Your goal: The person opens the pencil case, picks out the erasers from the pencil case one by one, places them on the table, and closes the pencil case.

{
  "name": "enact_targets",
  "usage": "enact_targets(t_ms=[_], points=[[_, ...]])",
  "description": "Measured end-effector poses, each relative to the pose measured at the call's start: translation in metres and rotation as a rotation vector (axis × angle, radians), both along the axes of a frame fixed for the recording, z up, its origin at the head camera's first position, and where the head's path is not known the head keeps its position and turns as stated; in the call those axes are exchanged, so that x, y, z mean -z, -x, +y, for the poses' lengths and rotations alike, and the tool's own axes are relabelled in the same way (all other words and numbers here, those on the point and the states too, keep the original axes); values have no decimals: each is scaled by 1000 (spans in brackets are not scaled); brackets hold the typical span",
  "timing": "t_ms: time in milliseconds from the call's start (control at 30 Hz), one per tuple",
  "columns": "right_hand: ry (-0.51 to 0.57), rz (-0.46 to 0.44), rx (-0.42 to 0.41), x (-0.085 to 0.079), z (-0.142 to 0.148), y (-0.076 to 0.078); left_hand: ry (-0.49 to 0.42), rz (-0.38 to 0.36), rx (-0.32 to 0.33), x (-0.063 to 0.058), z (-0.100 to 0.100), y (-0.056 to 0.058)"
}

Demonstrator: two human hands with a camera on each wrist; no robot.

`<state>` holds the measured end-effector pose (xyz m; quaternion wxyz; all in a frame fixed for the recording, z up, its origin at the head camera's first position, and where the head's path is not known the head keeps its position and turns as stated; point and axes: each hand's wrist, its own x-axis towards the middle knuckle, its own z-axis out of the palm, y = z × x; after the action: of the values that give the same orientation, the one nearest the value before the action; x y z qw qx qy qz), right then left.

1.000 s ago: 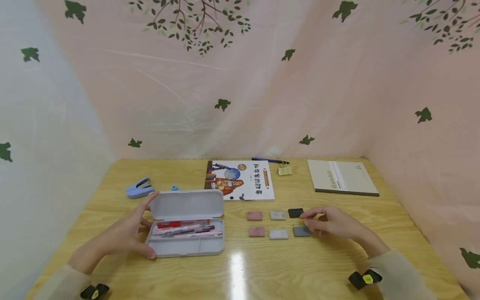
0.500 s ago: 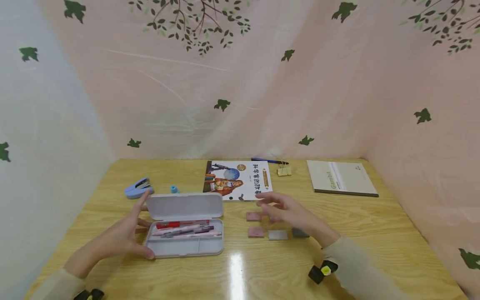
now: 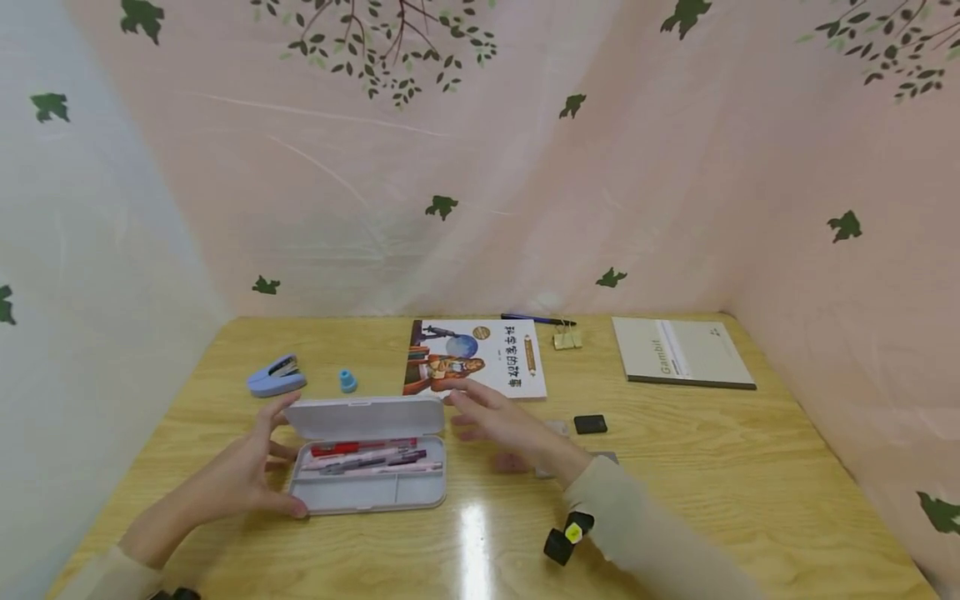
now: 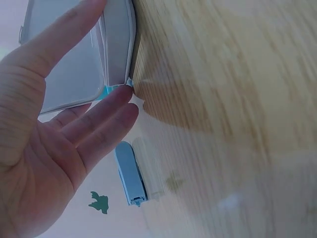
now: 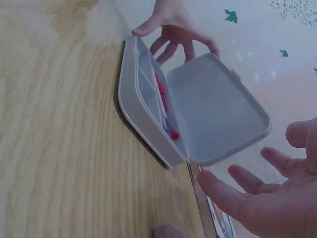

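Observation:
An open light-grey pencil case (image 3: 345,497) lies on the table, its hinged lid (image 3: 367,418) raised and tilted. Several pens (image 3: 367,458), one of them red, lie in its back compartment. My left hand (image 3: 243,471) spans the case's left end, thumb at the front corner and index finger at the lid's upper corner, fingers fairly straight. At the lid's right end is my right hand (image 3: 498,421), fingers spread and holding nothing; whether a fingertip touches the lid I cannot tell. In the right wrist view, that hand (image 5: 277,193) is beside the lid.
Small eraser-like blocks, including a black one (image 3: 590,424) and a pink one (image 3: 510,462), lie right of the case, partly hidden by my right arm. Behind are a blue stapler (image 3: 276,377), a small blue object (image 3: 347,381), a picture book (image 3: 517,367), a binder clip (image 3: 567,340) and a notebook (image 3: 686,352).
My right hand has moved left from the blocks to the case's right end. The lid has tilted further forward, with my left index finger following it. The left thumb stays at the front corner.

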<state>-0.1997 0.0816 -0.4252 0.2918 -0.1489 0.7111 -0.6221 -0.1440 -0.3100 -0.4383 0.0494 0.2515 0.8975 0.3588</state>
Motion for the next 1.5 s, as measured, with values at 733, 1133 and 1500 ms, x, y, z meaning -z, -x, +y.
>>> enact_targets(t_ms=[733, 1133, 1500], points=[[-117, 239, -58, 8, -11, -23, -137, -443, 19, -24, -26, -6], [-70, -117, -165, 18, -4, -44, -259, -682, 138, -8, -37, -7], [-42, -131, -138, 26, -9, -48, -312, -693, 187, 5, -32, -5]])
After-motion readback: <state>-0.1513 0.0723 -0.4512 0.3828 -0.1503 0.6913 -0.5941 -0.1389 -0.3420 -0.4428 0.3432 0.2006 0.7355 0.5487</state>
